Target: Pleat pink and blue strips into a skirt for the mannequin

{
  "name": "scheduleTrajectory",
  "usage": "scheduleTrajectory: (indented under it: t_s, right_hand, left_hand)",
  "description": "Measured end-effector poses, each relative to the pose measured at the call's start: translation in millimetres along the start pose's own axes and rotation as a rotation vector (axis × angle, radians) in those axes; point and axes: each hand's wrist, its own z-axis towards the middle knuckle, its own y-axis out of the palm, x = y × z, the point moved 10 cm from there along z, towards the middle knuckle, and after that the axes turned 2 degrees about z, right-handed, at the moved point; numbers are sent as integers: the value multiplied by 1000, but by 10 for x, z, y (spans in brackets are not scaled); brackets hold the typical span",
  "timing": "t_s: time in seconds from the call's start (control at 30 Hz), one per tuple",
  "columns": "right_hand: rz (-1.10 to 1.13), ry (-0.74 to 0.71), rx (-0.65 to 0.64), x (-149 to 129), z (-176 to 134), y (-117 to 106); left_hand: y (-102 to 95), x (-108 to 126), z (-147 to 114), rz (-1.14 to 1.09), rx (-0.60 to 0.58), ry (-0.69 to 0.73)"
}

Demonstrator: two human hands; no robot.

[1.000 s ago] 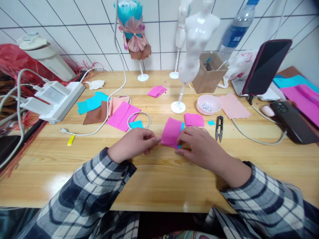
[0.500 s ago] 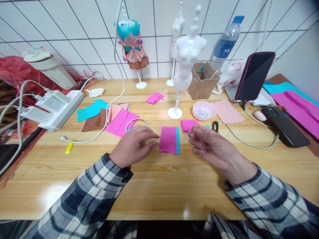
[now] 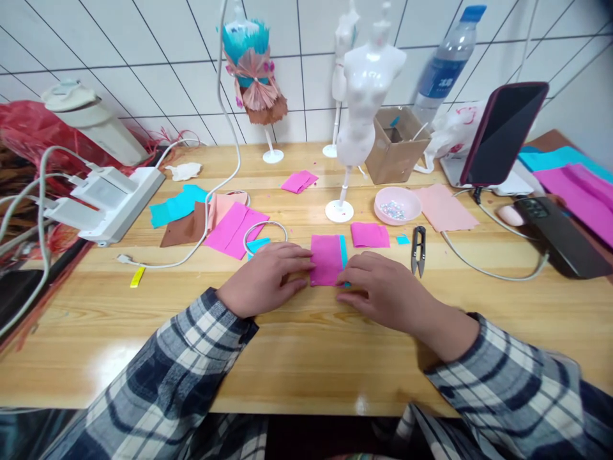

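Observation:
A magenta piece of crepe paper (image 3: 326, 260) with a turquoise strip along its right edge lies flat between my hands. My left hand (image 3: 268, 278) rests palm down with fingers apart, their tips at the paper's left edge. At the lower right corner, the fingertips of my right hand (image 3: 383, 287) touch the strip, thumb apart from the fingers. Just behind lies a smaller folded magenta piece (image 3: 370, 235). Thread snips (image 3: 418, 250) and a turquoise scrap (image 3: 403, 239) are beyond my right hand. A ring-shaped bangle (image 3: 286, 231) sits behind my left hand.
A white mannequin (image 3: 366, 96) stands at the back, beside a pink dish (image 3: 398, 207) of beads and a cardboard box (image 3: 395, 150). A dressed mannequin (image 3: 258, 89) is further left. A cable (image 3: 225, 185) crosses paper sheets; a phone (image 3: 505, 137) stands at right.
My right hand has come left and down from above the table to the paper's turquoise edge, its pinched fingers now loosened. My left hand stays at the left edge. The view has shifted slightly.

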Motion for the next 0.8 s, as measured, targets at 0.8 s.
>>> scheduleTrajectory:
  t_s: [0.8]
  right_hand:
    - [-63, 51, -92, 65, 33, 121]
  left_hand:
    - [-68, 172, 22, 188, 57, 30]
